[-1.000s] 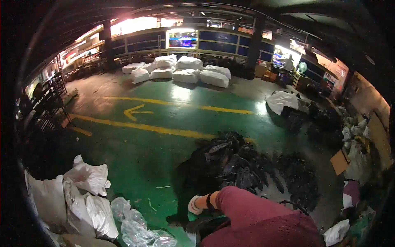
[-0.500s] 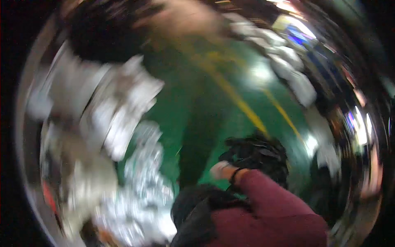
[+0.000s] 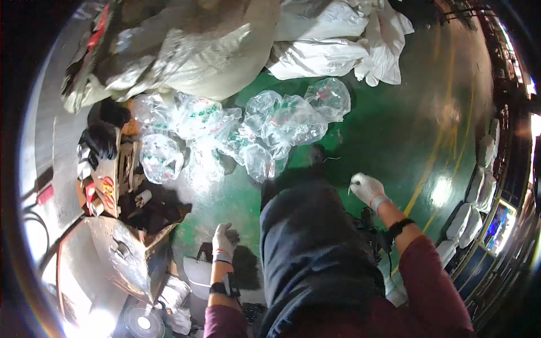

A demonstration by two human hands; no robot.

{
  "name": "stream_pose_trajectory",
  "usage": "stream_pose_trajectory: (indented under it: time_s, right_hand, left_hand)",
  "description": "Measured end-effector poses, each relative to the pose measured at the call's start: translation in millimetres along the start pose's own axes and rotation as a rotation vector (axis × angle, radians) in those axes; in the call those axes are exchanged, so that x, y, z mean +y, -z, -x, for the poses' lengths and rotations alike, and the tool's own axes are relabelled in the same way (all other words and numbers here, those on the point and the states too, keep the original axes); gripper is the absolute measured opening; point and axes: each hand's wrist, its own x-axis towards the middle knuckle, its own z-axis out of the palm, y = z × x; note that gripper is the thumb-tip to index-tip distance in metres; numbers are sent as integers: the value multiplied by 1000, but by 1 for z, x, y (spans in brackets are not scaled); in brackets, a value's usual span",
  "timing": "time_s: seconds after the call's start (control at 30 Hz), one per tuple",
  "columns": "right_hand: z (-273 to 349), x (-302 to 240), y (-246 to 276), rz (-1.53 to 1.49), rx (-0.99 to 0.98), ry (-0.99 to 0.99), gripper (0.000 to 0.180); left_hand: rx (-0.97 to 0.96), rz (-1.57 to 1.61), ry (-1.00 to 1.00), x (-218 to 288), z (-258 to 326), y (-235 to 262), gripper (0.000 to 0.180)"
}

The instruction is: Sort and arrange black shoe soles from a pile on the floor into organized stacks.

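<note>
White gloves [image 3: 370, 191] cover both hands. The left hand [image 3: 225, 240] is loosely open, its fingers a bit bent, with nothing seen in it. The right hand [image 3: 365, 187] is curled in — a thin pale bit [image 3: 349, 191] shows by its fingertips, but I cannot tell if it is held. Clear plastic bags [image 3: 287, 121] lie in a crumpled heap on the green floor [image 3: 377, 129], ahead of both hands and apart from them. Dark trousers [image 3: 313, 236] show between the arms. Left of the left hand sits a worn brown box [image 3: 124, 250]. Past the plastic — at the top — lie white sacks [image 3: 318, 56] and a big beige sack [image 3: 220, 50]. Yellow lines [image 3: 429, 168] mark the floor on the right, near white bundles [image 3: 459, 221].
</note>
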Motion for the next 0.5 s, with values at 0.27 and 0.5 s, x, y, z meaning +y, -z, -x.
stream_pose_trajectory:
  time_s: [0.27, 0.5]
  right_hand:
    - [-277, -77, -18, 484, 307, 454, 66]
    - [-444, -187, -104, 716, 420, 871, 65]
  left_hand:
    - [-75, 51, 50, -14, -58, -230, 41]
    - [-61, 499, 208, -112, -251, -343, 43]
